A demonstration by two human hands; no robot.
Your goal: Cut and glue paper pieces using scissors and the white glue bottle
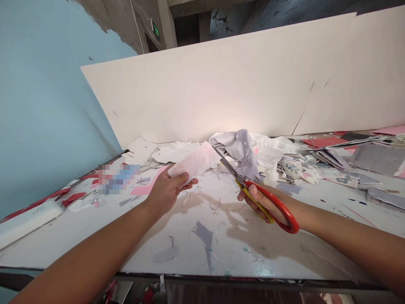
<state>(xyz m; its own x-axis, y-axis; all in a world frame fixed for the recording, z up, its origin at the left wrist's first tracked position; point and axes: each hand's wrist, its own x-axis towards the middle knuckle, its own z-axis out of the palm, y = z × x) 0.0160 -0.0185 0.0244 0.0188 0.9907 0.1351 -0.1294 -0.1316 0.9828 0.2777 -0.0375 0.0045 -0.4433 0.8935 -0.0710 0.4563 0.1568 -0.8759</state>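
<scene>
My left hand (169, 185) is closed around one end of a pale pinkish-white strip (199, 162), paper or cloth, pinched between thumb and fingers. My right hand (261, 200) grips a pair of scissors (280, 209) with red and yellow handles. Their dark metal blades point up and left, and the tips lie beside the strip's far end. Whether the blades touch the strip I cannot tell. Just behind the blades is a crumpled heap of lavender cloth (245, 154) with loose threads.
White paper scraps (141, 150) lie along the back of the white table (228, 257). Grey cuttings (204, 234) are scattered at the front. Folded grey pieces (379, 158) and red sheets (329, 142) lie at right. A white board (221, 88) stands behind; a blue wall (47, 105) is at left.
</scene>
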